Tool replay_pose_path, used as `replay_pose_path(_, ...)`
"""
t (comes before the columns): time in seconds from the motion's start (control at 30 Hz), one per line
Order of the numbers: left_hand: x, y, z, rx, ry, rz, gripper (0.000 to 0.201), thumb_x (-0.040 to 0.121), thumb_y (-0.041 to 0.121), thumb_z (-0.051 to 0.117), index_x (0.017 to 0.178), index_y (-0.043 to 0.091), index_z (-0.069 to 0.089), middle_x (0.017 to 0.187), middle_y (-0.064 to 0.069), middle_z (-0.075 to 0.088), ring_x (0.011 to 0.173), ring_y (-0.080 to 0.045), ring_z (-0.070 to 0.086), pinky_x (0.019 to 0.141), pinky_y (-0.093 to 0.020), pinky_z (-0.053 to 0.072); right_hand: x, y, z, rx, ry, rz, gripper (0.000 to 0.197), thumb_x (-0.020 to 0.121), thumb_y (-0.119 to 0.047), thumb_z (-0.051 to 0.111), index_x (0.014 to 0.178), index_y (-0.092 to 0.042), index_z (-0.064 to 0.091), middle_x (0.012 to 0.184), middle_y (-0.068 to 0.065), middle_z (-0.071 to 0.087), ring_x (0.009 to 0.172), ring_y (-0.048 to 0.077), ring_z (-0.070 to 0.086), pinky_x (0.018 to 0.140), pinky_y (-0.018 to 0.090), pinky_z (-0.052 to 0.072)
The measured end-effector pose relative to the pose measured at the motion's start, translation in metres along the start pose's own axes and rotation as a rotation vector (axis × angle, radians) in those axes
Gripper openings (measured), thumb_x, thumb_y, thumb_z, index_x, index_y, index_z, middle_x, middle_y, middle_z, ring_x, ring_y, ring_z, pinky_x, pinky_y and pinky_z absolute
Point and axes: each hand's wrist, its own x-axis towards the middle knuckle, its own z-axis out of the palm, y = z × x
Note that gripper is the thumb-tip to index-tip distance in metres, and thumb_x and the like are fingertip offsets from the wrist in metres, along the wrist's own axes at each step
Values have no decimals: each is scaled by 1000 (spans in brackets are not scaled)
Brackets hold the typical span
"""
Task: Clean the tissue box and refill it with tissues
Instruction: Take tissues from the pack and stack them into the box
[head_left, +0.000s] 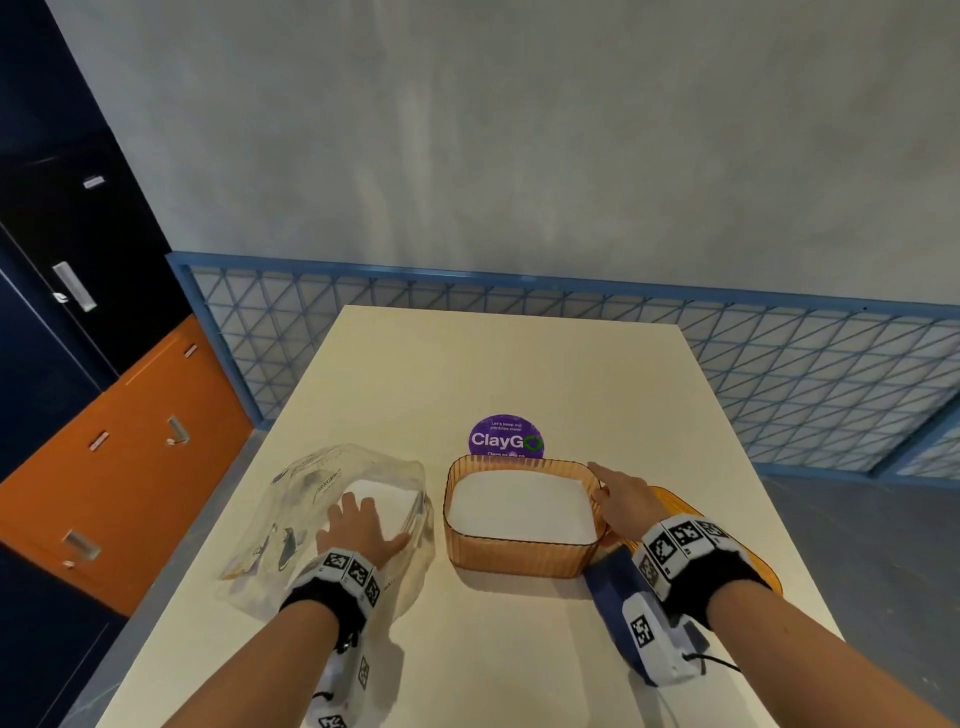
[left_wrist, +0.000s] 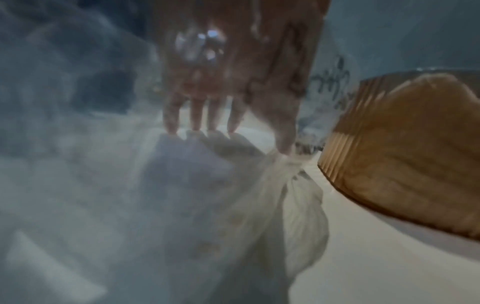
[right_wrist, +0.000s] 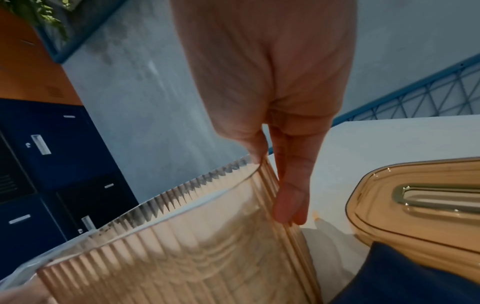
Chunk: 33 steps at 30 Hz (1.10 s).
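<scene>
The right hand (head_left: 621, 501) holds the right wall of the tissue box (head_left: 522, 556): its thumb lies on the rim and its fingers (right_wrist: 291, 197) point down the outside of the ribbed orange wall. The box is open on top and a white stack of tissues (head_left: 519, 504) lies inside it. Just right of that hand is the orange lid (right_wrist: 415, 203) with its long slot, and a dark blue cloth (right_wrist: 405, 275) lies under the wrist.

Left of the box, the left hand (head_left: 361, 530) is inside a clear plastic bag (head_left: 291, 499). Its fingers are straight and spread, pressing flat on white tissues in the bag.

Past the box is a round purple sticker (head_left: 505, 437) on the cream table (head_left: 519, 364). Behind the table is a blue wire fence (head_left: 779, 364) and a grey wall (head_left: 519, 130). Far left are dark blue and orange lockers (head_left: 104, 415).
</scene>
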Motion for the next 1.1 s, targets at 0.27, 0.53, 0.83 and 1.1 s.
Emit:
replay_pose_path(0.27, -4, 13, 3, -7, 50, -64, 47, 93, 45, 42, 131, 17, 38, 136, -4, 34, 128, -22, 34, 98, -41, 41, -3, -4, -1, -40, -6, 10, 52, 101, -12, 30, 151, -16, 15, 141, 16, 46, 126, 28, 48, 100, 28, 41)
replay_pose_path(0.53, -5, 20, 10, 14, 41, -88, 36, 97, 33, 37, 130, 19, 38, 135, -5, 34, 125, -22, 36, 95, -40, 41, -5, -6, -1, -39, -3, 2, 53, 100, -11, 32, 150, -15, 16, 138, 16, 49, 125, 29, 49, 99, 29, 41)
replay_pose_path(0.83, -7, 22, 3, 86, 32, -7, 38, 95, 10, 41, 132, 9, 33, 135, -11, 40, 122, -27, 47, 96, -36, 48, -4, -5, 0, -47, -15, 0, 54, 100, -10, 33, 151, -15, 15, 135, 17, 52, 120, 28, 52, 95, 28, 43)
replay_pose_path(1.1, -42, 21, -76, -140, 216, 86, 26, 93, 3, 37, 117, 4, 48, 111, -14, 63, 100, -30, 62, 72, -34, 46, 2, -8, -12, -15, -40, 36, 48, 100, -13, 36, 147, -13, 28, 150, 11, 36, 132, 29, 43, 98, 32, 46)
